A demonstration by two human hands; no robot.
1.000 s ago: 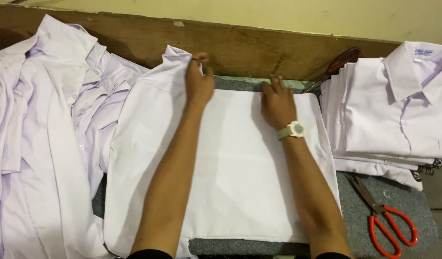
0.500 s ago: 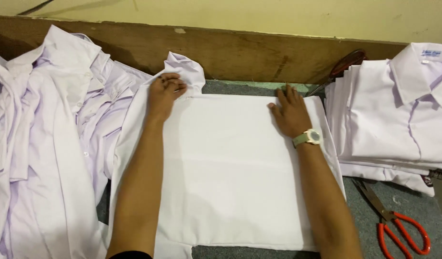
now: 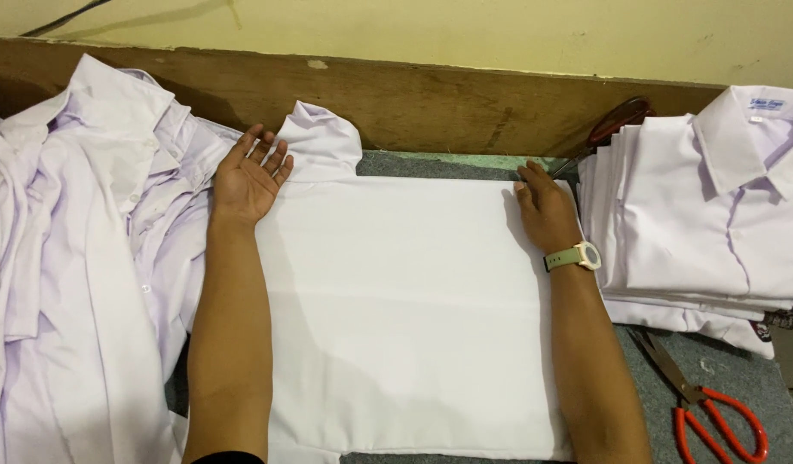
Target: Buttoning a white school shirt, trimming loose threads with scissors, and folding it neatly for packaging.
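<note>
Both palms flat and open, well apart: our left hand [image 3: 248, 179] at the white shirt's [image 3: 405, 301] left edge, right hand [image 3: 544, 209] at its right. The shirt lies on the grey table pad [image 3: 731, 369]. Best press evenly outward. Long axis crosswise; collar [image 3: 321, 142] points away.

Both forearms are bare from the hands up to near the elbows. Just behind the right hand [image 3: 544, 209] a wristwatch [image 3: 577, 257] circles the wrist: pale sage-green strap, round cream-white case (its face is turned sideways and cannot be read). The left hand [image 3: 247, 176] wears nothing, no ring or band. Well behind it, at the picture's lower edge, a dark sleeve hem [image 3: 229, 457] shows.
</note>
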